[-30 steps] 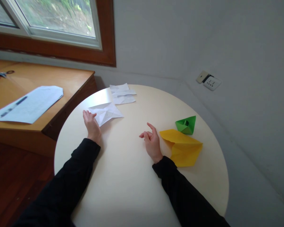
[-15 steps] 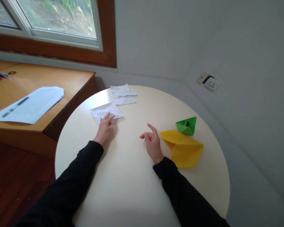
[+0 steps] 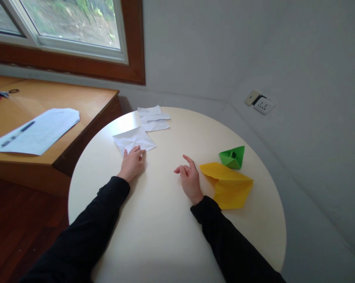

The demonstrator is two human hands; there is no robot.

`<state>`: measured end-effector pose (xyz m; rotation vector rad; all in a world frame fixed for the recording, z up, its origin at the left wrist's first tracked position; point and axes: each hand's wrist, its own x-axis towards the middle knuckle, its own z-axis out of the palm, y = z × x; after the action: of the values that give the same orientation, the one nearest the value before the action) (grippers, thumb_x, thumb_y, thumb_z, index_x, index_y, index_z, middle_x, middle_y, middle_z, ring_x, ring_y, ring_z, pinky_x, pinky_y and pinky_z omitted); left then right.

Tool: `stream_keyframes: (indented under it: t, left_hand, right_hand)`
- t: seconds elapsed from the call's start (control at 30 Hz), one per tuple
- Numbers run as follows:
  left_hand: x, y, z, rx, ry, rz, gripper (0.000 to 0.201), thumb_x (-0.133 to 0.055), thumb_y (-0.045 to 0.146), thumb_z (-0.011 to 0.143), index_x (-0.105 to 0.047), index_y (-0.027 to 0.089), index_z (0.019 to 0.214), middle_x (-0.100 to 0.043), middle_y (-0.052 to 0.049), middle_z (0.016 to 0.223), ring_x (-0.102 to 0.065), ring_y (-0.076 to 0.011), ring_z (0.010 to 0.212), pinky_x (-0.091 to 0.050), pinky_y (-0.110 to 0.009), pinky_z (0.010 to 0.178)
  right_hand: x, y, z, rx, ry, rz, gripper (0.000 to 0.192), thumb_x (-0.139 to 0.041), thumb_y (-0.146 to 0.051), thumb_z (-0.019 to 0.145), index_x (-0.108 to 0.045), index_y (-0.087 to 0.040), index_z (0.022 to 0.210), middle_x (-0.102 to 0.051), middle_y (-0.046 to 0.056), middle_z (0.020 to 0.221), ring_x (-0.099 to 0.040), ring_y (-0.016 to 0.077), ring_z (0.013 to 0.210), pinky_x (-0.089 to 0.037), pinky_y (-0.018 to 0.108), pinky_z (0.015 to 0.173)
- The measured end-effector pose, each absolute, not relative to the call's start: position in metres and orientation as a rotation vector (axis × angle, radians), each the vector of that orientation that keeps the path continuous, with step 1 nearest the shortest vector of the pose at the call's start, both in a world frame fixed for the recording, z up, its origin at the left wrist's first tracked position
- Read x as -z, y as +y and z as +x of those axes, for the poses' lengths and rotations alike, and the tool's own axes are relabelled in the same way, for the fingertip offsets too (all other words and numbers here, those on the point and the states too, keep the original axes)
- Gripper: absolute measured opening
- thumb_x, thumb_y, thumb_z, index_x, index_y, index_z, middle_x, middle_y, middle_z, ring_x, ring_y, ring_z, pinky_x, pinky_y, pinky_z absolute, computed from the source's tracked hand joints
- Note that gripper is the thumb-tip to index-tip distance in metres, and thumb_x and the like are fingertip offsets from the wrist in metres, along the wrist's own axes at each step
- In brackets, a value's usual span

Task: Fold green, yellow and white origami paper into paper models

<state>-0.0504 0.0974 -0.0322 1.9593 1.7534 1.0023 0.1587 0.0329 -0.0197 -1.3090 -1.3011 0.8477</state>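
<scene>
On the round cream table (image 3: 165, 236), the creased white paper square (image 3: 134, 138) lies under the flat, spread fingers of the left hand (image 3: 132, 163). The right hand (image 3: 189, 179) rests loosely curled, holding nothing, beside the yellow folded paper (image 3: 229, 184). Pressing only near one corner, the sheet could slide or crumple.

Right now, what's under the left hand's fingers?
The near corner of the creased white paper sheet, lying on the round cream table. The left hand covers that corner's tip.
</scene>
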Motion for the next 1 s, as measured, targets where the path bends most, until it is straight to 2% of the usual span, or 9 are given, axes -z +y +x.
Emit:
stream_keyframes:
  t: [0.2, 0.47, 0.73, 0.83, 0.93, 1.0]
  left_hand:
    - [0.031, 0.098, -0.05, -0.998, 1.757, 2.021, 0.032, -0.044, 0.007, 0.069, -0.064, 0.019, 0.091, -0.058, -0.014, 0.12, -0.044, -0.0332, 0.121, -0.01, -0.059, 0.105]
    - [0.031, 0.097, -0.051, -0.875, 1.83, 2.178, 0.036, -0.038, 0.009, 0.074, -0.06, 0.015, 0.102, -0.056, -0.016, 0.124, -0.047, -0.0284, 0.12, -0.016, -0.057, 0.105]
    - [0.034, 0.093, -0.042, -0.921, 1.709, 2.291, 0.036, -0.036, 0.012, 0.074, -0.061, 0.011, 0.098, -0.059, -0.017, 0.119, -0.05, -0.0259, 0.119, -0.018, -0.052, 0.108]
    - [0.036, 0.091, -0.036, -0.982, 1.623, 2.323, 0.034, -0.035, 0.013, 0.074, -0.062, 0.012, 0.095, -0.062, -0.015, 0.115, -0.052, -0.0256, 0.117, -0.02, -0.052, 0.108]
    - [0.037, 0.089, -0.031, -1.034, 1.563, 2.339, 0.033, -0.035, 0.014, 0.074, -0.062, 0.012, 0.092, -0.063, -0.015, 0.112, -0.053, -0.0261, 0.115, -0.021, -0.053, 0.108]
    - [0.038, 0.088, -0.029, -1.059, 1.541, 2.342, 0.032, -0.035, 0.014, 0.075, -0.062, 0.013, 0.09, -0.064, -0.015, 0.111, -0.054, -0.0264, 0.113, -0.021, -0.054, 0.107]
  right_hand:
    - [0.017, 0.025, 0.154, -0.752, -1.42, -1.304, 0.038, -0.042, -0.023, 0.084, -0.044, -0.013, 0.121, -0.062, 0.0, 0.065, -0.058, 0.0145, 0.064, -0.045, 0.027, 0.063]
    - [0.015, 0.001, 0.145, -0.624, -1.643, -1.278, 0.026, -0.04, -0.018, 0.085, -0.054, -0.017, 0.108, -0.064, -0.001, 0.066, -0.059, 0.0125, 0.061, -0.046, 0.024, 0.059]
    - [-0.009, -0.019, 0.189, 0.119, -1.731, -1.295, 0.016, -0.046, -0.015, 0.085, -0.06, -0.019, 0.093, -0.068, 0.005, 0.084, -0.061, 0.0165, 0.08, -0.044, 0.031, 0.078]
    - [-0.014, -0.021, 0.216, 0.32, -1.614, -1.517, 0.019, -0.051, -0.02, 0.082, -0.06, -0.018, 0.099, -0.067, 0.007, 0.096, -0.059, 0.0201, 0.093, -0.039, 0.036, 0.087]
    - [-0.01, -0.021, 0.23, 0.395, -1.619, -1.81, 0.038, -0.056, -0.026, 0.076, -0.055, -0.018, 0.114, -0.058, 0.011, 0.116, -0.052, 0.0264, 0.108, -0.031, 0.043, 0.093]
    - [-0.005, -0.02, 0.232, 0.384, -1.633, -1.94, 0.042, -0.055, -0.026, 0.075, -0.054, -0.017, 0.117, -0.056, 0.013, 0.12, -0.049, 0.0276, 0.11, -0.026, 0.045, 0.095]
